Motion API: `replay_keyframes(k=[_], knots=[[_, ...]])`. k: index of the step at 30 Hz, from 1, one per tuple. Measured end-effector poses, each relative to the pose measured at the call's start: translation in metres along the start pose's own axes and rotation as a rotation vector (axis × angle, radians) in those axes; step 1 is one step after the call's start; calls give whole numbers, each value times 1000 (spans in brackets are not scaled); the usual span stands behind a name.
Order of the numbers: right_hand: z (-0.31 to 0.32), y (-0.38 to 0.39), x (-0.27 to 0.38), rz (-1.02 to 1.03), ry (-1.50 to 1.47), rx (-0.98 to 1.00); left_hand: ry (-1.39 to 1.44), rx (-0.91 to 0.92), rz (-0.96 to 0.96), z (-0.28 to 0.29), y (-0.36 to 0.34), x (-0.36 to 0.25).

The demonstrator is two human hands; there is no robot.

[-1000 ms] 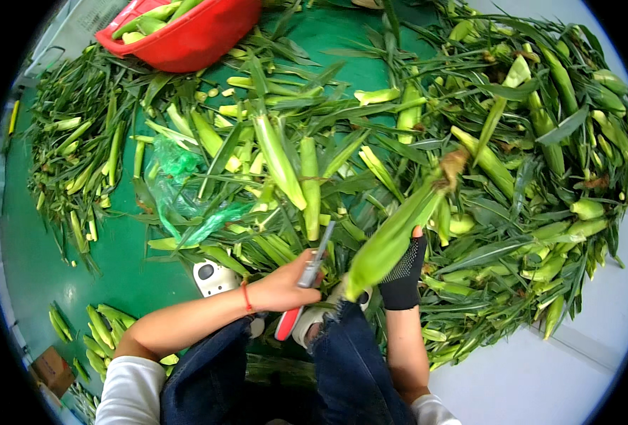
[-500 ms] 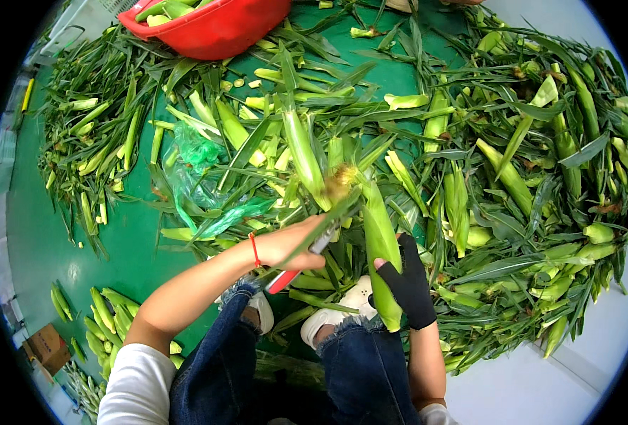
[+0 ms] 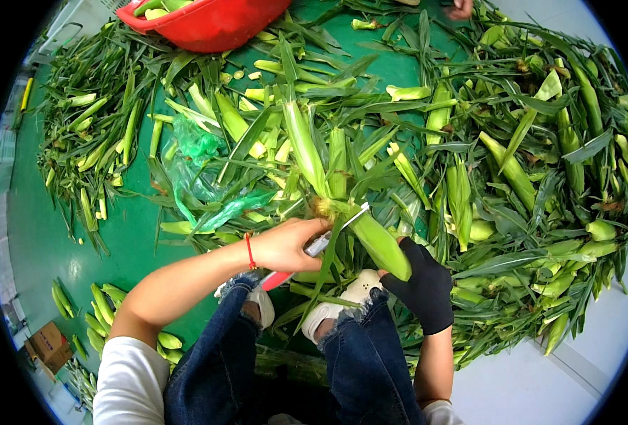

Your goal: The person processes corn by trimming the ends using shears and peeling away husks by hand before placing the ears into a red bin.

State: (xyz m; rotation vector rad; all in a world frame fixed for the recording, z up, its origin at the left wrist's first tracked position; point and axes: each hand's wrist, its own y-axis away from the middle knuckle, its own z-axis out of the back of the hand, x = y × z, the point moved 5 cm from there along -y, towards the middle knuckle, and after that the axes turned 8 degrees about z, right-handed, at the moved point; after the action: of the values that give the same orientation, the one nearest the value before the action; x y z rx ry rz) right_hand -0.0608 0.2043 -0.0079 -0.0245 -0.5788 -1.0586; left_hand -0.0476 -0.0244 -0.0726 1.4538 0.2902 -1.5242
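Note:
My left hand (image 3: 289, 244), bare with a red string bracelet, is closed round a utility knife (image 3: 319, 245) with a grey body and red end. Its pale blade lies across the upper part of a green husked ear of corn (image 3: 379, 243), just below the brown silk (image 3: 322, 206). The left fingertips are close beside that silk; whether they also pinch it I cannot tell. In a black fingerless glove, my right hand (image 3: 424, 283) grips the ear's lower end, its other fingers partly hidden. The ear tilts, silk end up and left.
Loose husks and leaves (image 3: 257, 134) cover the green floor ahead, with a crumpled green plastic bag (image 3: 208, 191) among them. A large heap of corn (image 3: 540, 184) lies right. Beyond stands a red basin (image 3: 215, 28) holding ears. Another person's hand (image 3: 459, 8) shows at the top edge.
The ear has tipped from nearly upright to slanting, its silk end moving left and down. The knife blade has come onto the ear. My right hand has shifted slightly right.

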Motion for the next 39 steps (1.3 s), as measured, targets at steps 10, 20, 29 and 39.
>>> replay_keyframes(k=[10,20,29,39], knots=[[-88,21,-33,-321,-1189,170,-1050,-217,0,-9,16,-26],[-40,-19,48,-308,-1765,-191,1002,-33,-18,-25,39,-16],[-47,12,-28,-44,-483,-380,909,-705,-339,228,54,-39],[6,-8,-205,-442,142,-342,929,-460,-194,182,-12,-48]])
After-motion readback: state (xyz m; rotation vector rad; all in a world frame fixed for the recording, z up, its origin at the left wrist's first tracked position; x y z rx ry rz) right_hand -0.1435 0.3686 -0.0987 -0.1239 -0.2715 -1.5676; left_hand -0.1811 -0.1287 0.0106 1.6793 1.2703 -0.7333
